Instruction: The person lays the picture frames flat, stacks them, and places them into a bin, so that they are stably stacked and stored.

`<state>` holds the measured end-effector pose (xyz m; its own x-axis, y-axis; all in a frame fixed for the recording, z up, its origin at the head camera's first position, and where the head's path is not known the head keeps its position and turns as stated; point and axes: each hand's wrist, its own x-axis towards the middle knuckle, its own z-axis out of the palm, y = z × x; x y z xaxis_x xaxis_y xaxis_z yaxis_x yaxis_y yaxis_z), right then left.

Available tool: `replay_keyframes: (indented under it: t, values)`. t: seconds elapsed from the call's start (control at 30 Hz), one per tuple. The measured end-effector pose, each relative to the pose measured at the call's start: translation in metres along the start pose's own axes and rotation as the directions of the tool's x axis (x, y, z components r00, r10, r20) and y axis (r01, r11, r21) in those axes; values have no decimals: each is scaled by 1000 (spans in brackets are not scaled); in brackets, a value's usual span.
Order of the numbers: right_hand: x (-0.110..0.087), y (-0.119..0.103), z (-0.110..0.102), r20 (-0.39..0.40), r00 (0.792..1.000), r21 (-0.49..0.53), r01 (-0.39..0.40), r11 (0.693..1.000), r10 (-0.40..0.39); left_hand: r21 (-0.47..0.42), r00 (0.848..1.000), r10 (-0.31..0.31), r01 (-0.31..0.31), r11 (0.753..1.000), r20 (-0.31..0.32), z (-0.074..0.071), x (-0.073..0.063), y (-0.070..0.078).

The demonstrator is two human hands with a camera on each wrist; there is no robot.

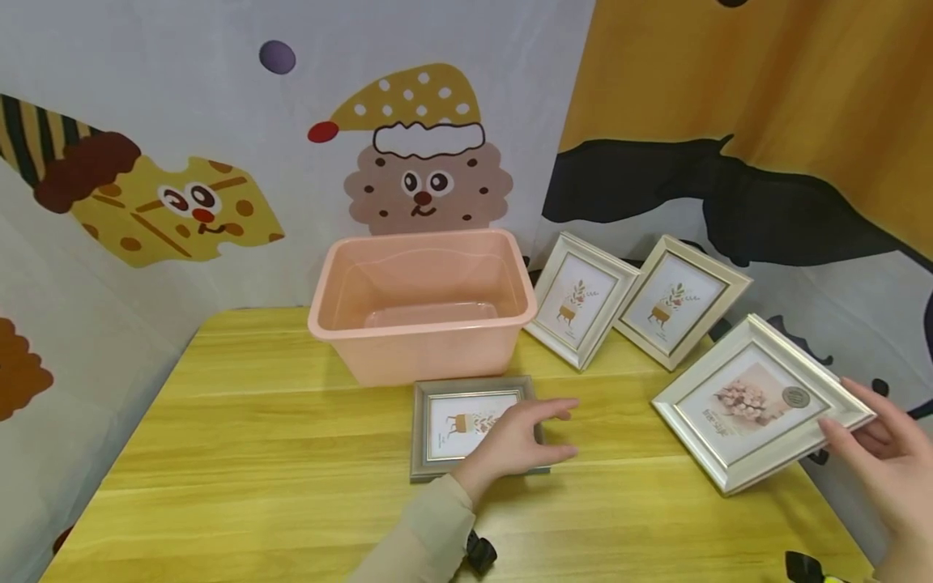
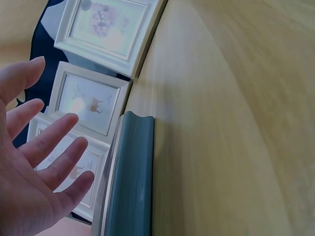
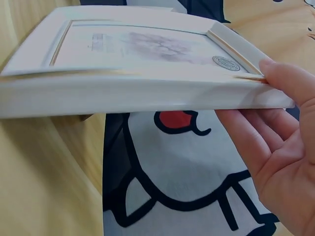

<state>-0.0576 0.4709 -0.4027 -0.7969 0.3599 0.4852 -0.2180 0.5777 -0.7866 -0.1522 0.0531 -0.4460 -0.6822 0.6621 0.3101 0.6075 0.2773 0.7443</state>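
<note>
My right hand (image 1: 889,453) pinches a corner of a silvery-white picture frame (image 1: 845,409) with a pink flower print, thumb on the front and fingers behind. The frame leans back at the table's right side; in the right wrist view the thumb (image 3: 288,81) presses beside its round seal. Over a grey picture frame (image 1: 426,429) lying flat with a deer print, my left hand (image 1: 510,441) hovers with fingers spread, holding nothing. From the left wrist, that hand (image 2: 39,167) shows its palm beside the grey frame's dark edge (image 2: 135,172).
Behind the flat frame stands a pink plastic tub (image 1: 430,352). To its right a white frame (image 1: 539,324) and a cream frame (image 1: 729,295) stand propped up. The wooden table (image 1: 255,453) meets a cartoon-printed cloth (image 1: 240,283) at the back and sides.
</note>
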Motion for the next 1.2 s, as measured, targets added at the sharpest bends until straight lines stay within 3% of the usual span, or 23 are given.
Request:
replay_keyframes:
  t: [0.3, 0.4, 0.57, 0.77, 0.9, 1.1, 1.2]
  values:
    - [7, -3, 11, 45, 995, -23, -90, 996, 91, 2, 1000, 25, -25, 1000, -12, 9, 9, -3]
    - [10, -4, 17, 53, 992, -34, -114, 993, 116, -20, 1000, 4, -4, 1000, -22, 12, 12, -4]
    - [14, -6, 27, 100, 993, -7, -57, 998, 58, -72, 998, -57, 55, 996, -25, 14, 18, 1]
    - [21, -7, 40, 176, 984, 102, 1, 995, -19, -123, 997, -51, 44, 991, -53, 10, 29, 8]
    - [24, -7, 47, 201, 979, 286, -22, 958, -37, -174, 995, -72, 59, 983, -70, 5, 33, 12]
    - [29, -5, 60, 242, 958, 533, -2, 846, -150, -180, 991, -55, 32, 983, -125, -3, 37, 13]
    - [32, -4, 65, 263, 944, 604, 0, 797, -199, -185, 987, -46, 16, 983, -157, -8, 40, 14]
